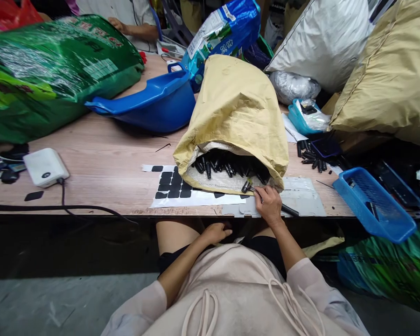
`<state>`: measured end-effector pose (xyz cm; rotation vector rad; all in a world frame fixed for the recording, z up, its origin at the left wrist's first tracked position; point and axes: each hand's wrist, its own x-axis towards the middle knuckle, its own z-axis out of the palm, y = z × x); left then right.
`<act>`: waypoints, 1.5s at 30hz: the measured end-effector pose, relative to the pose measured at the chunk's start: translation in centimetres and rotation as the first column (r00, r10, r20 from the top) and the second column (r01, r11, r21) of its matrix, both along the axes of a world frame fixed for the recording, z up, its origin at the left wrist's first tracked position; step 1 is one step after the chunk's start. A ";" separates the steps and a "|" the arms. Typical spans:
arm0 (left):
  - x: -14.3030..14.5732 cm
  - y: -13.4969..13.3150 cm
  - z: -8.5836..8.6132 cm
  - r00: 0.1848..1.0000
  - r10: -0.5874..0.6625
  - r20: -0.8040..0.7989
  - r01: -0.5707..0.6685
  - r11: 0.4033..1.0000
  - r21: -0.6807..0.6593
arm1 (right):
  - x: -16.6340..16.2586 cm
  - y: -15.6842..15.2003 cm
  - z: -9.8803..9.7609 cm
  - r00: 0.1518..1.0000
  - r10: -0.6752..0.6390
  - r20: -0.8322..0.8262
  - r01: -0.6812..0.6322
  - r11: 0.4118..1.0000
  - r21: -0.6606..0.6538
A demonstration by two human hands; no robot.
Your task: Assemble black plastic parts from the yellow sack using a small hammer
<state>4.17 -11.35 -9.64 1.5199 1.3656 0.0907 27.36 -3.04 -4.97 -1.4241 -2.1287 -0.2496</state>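
My right hand [269, 204] is closed round a slim tool with a black handle [290, 211] at the table's front edge. A small black cylinder [245, 186] shows at the tool's far end; I cannot tell whether it is part of the tool. Just beyond the hand, the mouth of a yellow woven sack [241, 102] gapes toward me, with many small black cylindrical parts [227, 166] inside. My left hand [217, 232] lies loosely over my lap below the edge, fingers extended and holding nothing visible.
A white sheet of black stickers [171, 186] lies partly under the sack. Left are a blue basin [154, 102], a green bag [56, 70] and a white corded box [46, 167]. Right, a blue basket [374, 205] overhangs the edge near loose black parts [313, 156]. Another person's hand [117, 24] shows behind.
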 end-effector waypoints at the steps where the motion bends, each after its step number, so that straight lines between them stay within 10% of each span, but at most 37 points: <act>1: -0.4 -0.3 1.2 0.998 -0.040 0.051 0.039 0.999 0.008 | 0.0 0.0 0.0 1.000 0.000 -0.002 0.000 1.000 -0.001; 4: -1.8 0.2 5.7 0.942 -0.121 0.315 0.108 0.992 0.058 | 0.1 0.0 0.0 1.000 0.003 0.000 -0.003 1.000 -0.001; 6: -2.7 1.9 8.4 0.930 0.014 0.367 -0.062 0.991 0.121 | 0.1 0.0 0.0 1.000 0.000 0.006 0.000 1.000 -0.004; 9: -3.9 5.9 10.8 0.898 0.427 0.103 -0.426 0.790 0.442 | 0.0 0.0 0.0 1.000 -0.002 0.010 0.002 1.000 -0.010; 11: -4.2 8.6 11.2 0.776 0.626 -0.075 -0.454 0.637 0.622 | 0.0 0.0 0.0 1.000 -0.001 0.008 0.002 1.000 -0.012; 13: -4.1 10.7 11.1 0.694 0.690 -0.206 -0.425 0.623 0.656 | 0.0 0.1 -0.1 1.000 -0.003 0.005 0.003 1.000 -0.011; 19: -3.7 12.3 10.6 0.638 0.685 -0.352 -0.447 0.702 0.555 | 0.0 0.0 -0.2 1.000 0.001 -0.018 -0.002 1.000 -0.014; 25: -4.9 9.1 9.7 0.748 0.658 -0.087 -0.382 0.534 0.754 | 0.0 0.0 -0.3 1.000 -0.015 -0.017 0.014 0.998 -0.062; 32: -4.1 5.8 6.5 0.988 0.069 0.136 -0.147 0.678 0.720 | 0.1 0.0 -0.3 1.000 -0.012 -0.001 0.012 0.998 -0.064; 45: -3.1 6.2 4.8 0.981 0.143 0.127 -0.191 0.694 0.694 | -0.4 -0.6 1.7 0.995 0.033 -0.095 -0.038 0.998 -0.054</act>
